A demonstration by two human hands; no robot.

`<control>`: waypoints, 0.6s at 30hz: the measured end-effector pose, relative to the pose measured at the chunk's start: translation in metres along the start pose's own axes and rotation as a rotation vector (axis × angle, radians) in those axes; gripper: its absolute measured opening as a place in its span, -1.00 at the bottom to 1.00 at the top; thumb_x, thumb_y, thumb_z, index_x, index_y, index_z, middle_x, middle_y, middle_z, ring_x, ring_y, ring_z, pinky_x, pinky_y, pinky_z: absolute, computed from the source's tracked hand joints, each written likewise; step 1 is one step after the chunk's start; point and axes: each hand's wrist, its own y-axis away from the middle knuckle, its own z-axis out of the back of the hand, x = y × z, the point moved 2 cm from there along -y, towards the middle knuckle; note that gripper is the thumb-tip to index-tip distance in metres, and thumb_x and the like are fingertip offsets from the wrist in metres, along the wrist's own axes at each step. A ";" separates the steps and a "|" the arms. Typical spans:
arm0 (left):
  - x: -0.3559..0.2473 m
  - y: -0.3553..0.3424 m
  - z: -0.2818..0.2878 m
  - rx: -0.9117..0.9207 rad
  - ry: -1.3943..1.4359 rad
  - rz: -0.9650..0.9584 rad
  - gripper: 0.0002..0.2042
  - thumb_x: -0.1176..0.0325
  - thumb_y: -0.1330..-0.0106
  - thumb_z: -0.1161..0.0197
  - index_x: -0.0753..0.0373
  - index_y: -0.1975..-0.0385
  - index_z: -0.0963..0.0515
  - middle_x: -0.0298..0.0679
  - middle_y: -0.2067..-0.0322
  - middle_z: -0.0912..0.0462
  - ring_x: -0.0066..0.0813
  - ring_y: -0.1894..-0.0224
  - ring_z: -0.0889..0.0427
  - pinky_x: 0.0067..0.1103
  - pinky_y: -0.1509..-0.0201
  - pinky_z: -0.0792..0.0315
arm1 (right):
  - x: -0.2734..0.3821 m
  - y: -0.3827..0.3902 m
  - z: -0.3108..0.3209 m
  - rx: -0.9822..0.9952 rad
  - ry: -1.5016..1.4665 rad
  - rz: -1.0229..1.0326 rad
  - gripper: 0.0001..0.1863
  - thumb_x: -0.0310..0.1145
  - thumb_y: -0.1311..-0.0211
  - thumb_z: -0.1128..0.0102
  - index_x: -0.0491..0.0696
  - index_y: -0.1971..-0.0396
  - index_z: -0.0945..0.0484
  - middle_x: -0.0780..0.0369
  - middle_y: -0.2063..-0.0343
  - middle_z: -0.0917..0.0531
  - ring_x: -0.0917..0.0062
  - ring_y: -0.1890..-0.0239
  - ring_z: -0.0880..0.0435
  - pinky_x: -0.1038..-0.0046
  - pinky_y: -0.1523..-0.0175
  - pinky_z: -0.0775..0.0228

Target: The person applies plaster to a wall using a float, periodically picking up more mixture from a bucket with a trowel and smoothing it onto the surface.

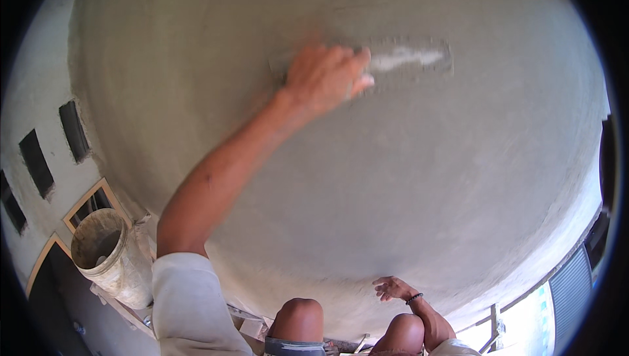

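My left hand grips a plastering trowel, its fingers wrapped round the handle, which they hide. The long rectangular blade lies flat against the smooth grey plaster wall, and a whitish smear runs along its right part. The hand is slightly blurred by motion. Low on the right, my right hand, with a dark beaded bracelet at the wrist, is close to the wall above my knee. Its fingers are loosely bent and apart, holding nothing visible.
A plaster-stained bucket stands at the lower left, on or beside wooden boards. Rectangular dark openings and a wood-framed opening mark the adjoining wall. Timber pieces and a corrugated sheet are at the lower right.
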 end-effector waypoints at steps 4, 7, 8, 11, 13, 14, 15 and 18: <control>-0.065 0.098 -0.060 0.142 0.112 -0.127 -0.53 0.05 -0.17 -0.34 0.16 -0.01 -0.53 -0.24 0.45 -0.56 -0.24 0.46 -0.63 -0.34 0.45 -0.50 | -0.038 -0.007 0.018 0.216 -0.560 0.062 -0.55 -0.22 -0.39 -0.08 -0.10 -0.20 -0.41 0.12 0.32 -0.69 0.48 0.41 -0.70 0.48 0.30 -0.58; -0.080 0.186 -0.060 0.126 0.309 0.009 -0.52 0.10 -0.14 -0.40 0.20 -0.02 -0.56 -0.20 0.41 -0.62 -0.22 0.42 -0.66 -0.37 0.36 -0.54 | -0.029 -0.003 0.019 0.187 -0.450 0.087 -0.55 -0.24 -0.39 -0.08 -0.11 -0.20 -0.40 0.15 0.33 -0.69 0.49 0.43 -0.69 0.49 0.31 -0.57; -0.066 0.202 -0.059 -0.013 0.347 0.260 -0.52 0.12 -0.14 -0.41 0.23 -0.02 -0.57 -0.14 0.36 -0.65 -0.25 0.35 -0.68 -0.40 0.29 -0.56 | -0.030 0.001 0.021 0.051 -0.174 0.060 -0.55 -0.25 -0.39 -0.08 -0.12 -0.20 -0.40 0.15 0.32 -0.69 0.49 0.43 -0.69 0.49 0.31 -0.57; 0.014 0.250 -0.058 -0.471 0.464 1.044 -0.54 0.10 -0.24 -0.32 0.41 0.06 -0.59 0.07 0.17 -0.68 -0.12 0.16 -0.70 -0.42 0.00 -0.50 | 0.011 0.019 0.002 -0.102 0.159 -0.043 -0.57 -0.25 -0.38 -0.08 -0.11 -0.18 -0.43 0.13 0.31 -0.70 0.48 0.39 -0.71 0.48 0.28 -0.60; 0.096 0.268 -0.060 -0.589 0.475 1.241 -0.53 0.08 -0.28 -0.27 0.43 0.08 -0.59 0.05 0.26 -0.70 -0.20 0.17 -0.70 -0.43 0.04 -0.48 | 0.006 0.014 0.000 -0.053 0.035 -0.032 -0.57 -0.28 -0.37 -0.07 -0.11 -0.18 -0.42 0.13 0.29 -0.70 0.48 0.41 -0.70 0.49 0.32 -0.57; 0.115 0.252 -0.057 -0.582 0.449 1.267 -0.55 0.07 -0.28 -0.26 0.41 0.10 -0.61 0.04 0.29 -0.70 -0.20 0.20 -0.70 -0.42 0.07 -0.48 | -0.012 0.007 0.009 -0.012 -0.104 -0.007 -0.57 -0.30 -0.37 -0.06 -0.11 -0.19 -0.41 0.13 0.27 -0.69 0.49 0.43 -0.70 0.51 0.36 -0.54; 0.135 0.241 -0.053 -0.575 0.419 1.296 -0.56 0.06 -0.29 -0.25 0.39 0.12 -0.62 0.03 0.33 -0.70 -0.19 0.22 -0.70 -0.41 0.10 -0.48 | -0.020 0.002 0.017 0.032 -0.240 0.023 -0.56 -0.32 -0.36 -0.06 -0.12 -0.19 -0.40 0.12 0.26 -0.68 0.49 0.45 -0.70 0.53 0.41 -0.51; 0.130 0.168 -0.016 -0.440 0.309 1.094 -0.60 0.02 -0.30 -0.23 0.28 0.18 -0.66 0.00 0.44 -0.67 -0.13 0.34 -0.69 -0.38 0.25 -0.47 | 0.009 0.009 -0.010 -0.046 0.120 -0.025 -0.56 -0.32 -0.37 0.01 -0.12 -0.20 -0.40 0.12 0.26 -0.68 0.49 0.46 -0.68 0.52 0.41 -0.49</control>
